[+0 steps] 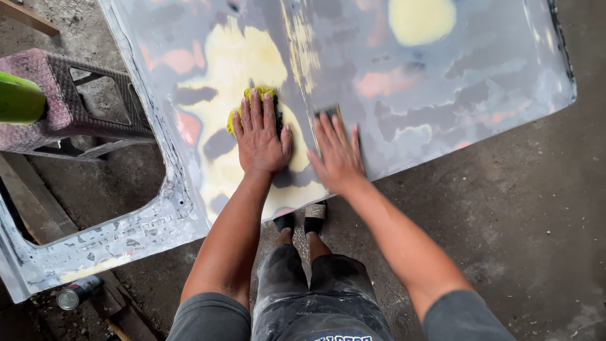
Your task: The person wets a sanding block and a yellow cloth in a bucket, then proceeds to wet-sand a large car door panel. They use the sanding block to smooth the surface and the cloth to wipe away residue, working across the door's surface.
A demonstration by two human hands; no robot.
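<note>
A large grey car body panel [442, 69] with yellow filler patches and pink spots lies flat in front of me. My left hand [259, 136] presses flat on a yellow-green sponge [255, 95] over the big yellow patch. My right hand [338, 155] lies flat on the panel just to the right, fingers spread over a dark piece of sandpaper [328, 113] that is mostly hidden under them. Both hands are near the panel's front edge.
A worn pink plastic stool [69, 107] stands at the left beside the panel's window cut-out [107, 189]. A green object [19, 98] pokes in at far left. A small can [76, 292] lies on the dirty concrete floor [524, 221] near wooden planks [25, 202].
</note>
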